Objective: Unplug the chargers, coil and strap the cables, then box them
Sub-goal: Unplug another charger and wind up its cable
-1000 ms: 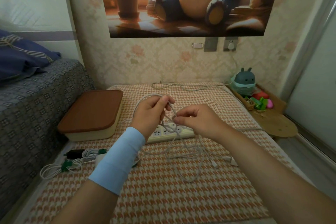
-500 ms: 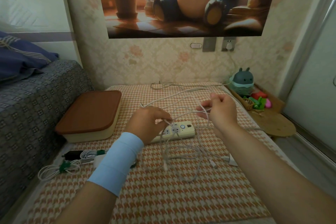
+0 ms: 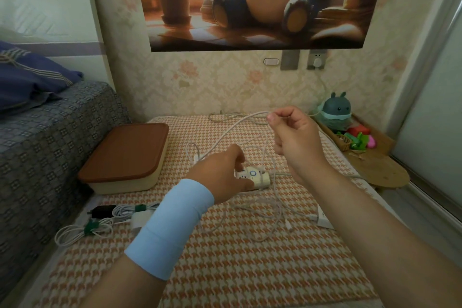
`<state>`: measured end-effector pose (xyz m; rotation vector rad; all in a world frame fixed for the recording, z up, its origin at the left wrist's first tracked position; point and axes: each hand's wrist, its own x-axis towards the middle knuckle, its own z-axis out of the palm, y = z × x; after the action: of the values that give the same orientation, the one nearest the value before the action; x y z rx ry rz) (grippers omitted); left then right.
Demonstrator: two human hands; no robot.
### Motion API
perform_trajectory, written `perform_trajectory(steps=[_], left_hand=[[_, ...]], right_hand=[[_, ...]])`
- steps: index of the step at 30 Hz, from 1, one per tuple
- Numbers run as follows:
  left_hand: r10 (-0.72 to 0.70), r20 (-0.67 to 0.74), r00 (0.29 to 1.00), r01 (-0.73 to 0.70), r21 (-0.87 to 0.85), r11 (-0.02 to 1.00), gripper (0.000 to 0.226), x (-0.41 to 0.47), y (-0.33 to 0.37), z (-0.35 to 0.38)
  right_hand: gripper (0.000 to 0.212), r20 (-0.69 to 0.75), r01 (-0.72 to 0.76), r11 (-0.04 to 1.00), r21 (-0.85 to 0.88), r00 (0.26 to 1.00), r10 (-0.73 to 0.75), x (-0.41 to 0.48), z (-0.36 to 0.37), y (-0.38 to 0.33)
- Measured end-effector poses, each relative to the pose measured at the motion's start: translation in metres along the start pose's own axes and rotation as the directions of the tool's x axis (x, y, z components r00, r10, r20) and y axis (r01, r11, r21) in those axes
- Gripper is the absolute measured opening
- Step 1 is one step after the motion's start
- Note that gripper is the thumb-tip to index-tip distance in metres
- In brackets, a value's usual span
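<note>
A white cable [image 3: 226, 134] runs in loose loops over the checked cloth. My right hand [image 3: 293, 136] pinches it high up, above the cream power strip [image 3: 253, 177]. My left hand [image 3: 221, 175], with a light blue wristband, is low over the strip's left part and covers it; its fingers curl round the cable's lower loops there. A white charger block [image 3: 325, 219] lies to the right under my right forearm. At the left lie strapped white cable coils with green ties [image 3: 90, 226] and a black plug [image 3: 101, 210]. The cream box with a brown lid [image 3: 127, 155] stands closed.
A grey patterned bed [image 3: 42, 147] borders the cloth on the left. At the right stand a round wooden stool [image 3: 377, 167], a teal toy figure [image 3: 335, 110] and a small basket of toys [image 3: 355, 139]. Another cable [image 3: 225, 116] lies along the wall below the wall socket [image 3: 317, 59].
My right hand has risen up and to the right, drawing the cable out. My left hand has dropped down onto the power strip.
</note>
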<state>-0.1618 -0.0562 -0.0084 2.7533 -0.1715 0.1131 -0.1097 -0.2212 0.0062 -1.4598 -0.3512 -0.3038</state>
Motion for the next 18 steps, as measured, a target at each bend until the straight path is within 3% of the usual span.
perform_trajectory(steps=[4, 6, 8, 10, 13, 16, 18], left_hand=[[0.005, 0.019, 1.0, -0.004, -0.022, 1.0, 0.041, 0.0, -0.002, -0.01], [0.092, 0.047, 0.995, -0.075, -0.275, 0.958, 0.042, -0.001, 0.003, -0.01], [0.165, -0.035, 0.986, -0.162, -0.464, 0.871, 0.036, 0.0, 0.012, -0.004], [0.178, -0.109, 0.978, -0.209, -0.503, 0.838, 0.022, 0.003, 0.016, 0.006], [0.209, -0.063, 0.976, -0.215, -0.433, 0.875, 0.01, 0.005, 0.02, 0.019], [0.202, -0.021, 0.979, -0.186, -0.493, 0.85, 0.023, 0.004, 0.025, 0.024], [0.158, -0.08, 0.984, -0.175, -0.583, 0.794, 0.029, 0.005, 0.025, 0.021]], right_hand=[[0.009, 0.022, 0.194, 0.947, -0.255, 0.98, -0.195, -0.003, -0.002, -0.003], [0.005, 0.062, 0.201, 0.952, -0.23, 0.98, -0.191, -0.006, 0.001, -0.006], [0.007, 0.096, 0.204, 0.96, -0.191, 0.977, -0.188, -0.008, 0.004, -0.007], [0.012, 0.138, 0.209, 0.959, -0.194, 0.973, -0.184, -0.008, 0.007, -0.009], [0.03, 0.232, 0.18, 0.968, -0.172, 0.963, -0.138, -0.006, 0.006, -0.01], [0.054, 0.263, 0.071, 0.997, 0.008, 0.962, -0.071, -0.004, 0.003, -0.012], [0.06, 0.258, -0.017, 0.999, 0.051, 0.966, 0.003, -0.002, 0.001, -0.01]])
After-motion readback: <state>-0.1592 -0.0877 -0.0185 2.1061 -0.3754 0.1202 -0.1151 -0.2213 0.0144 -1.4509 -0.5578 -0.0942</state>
